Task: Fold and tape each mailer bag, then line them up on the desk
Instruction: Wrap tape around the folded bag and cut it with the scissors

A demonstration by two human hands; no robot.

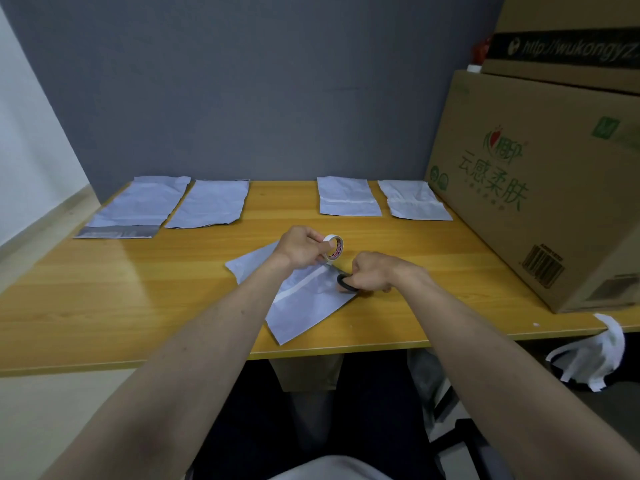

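A folded white mailer bag (304, 306) lies at an angle near the front edge of the wooden desk (138, 289), with a strip of white tape along its fold. My left hand (301, 249) holds a roll of white tape (333, 247) just above the bag. My right hand (375, 271) grips black-handled scissors (344, 284) at the bag's right end; the blades are hidden. Two folded, taped bags (348, 200) (414, 200) lie side by side at the back right. Two unfolded bags (138, 206) (211, 204) lie at the back left.
A large cardboard box (540, 188) stands on the desk's right side with another box (568, 43) stacked on it. A grey partition wall (242, 81) closes the back. White paper strips (595, 358) hang off the desk's front right corner.
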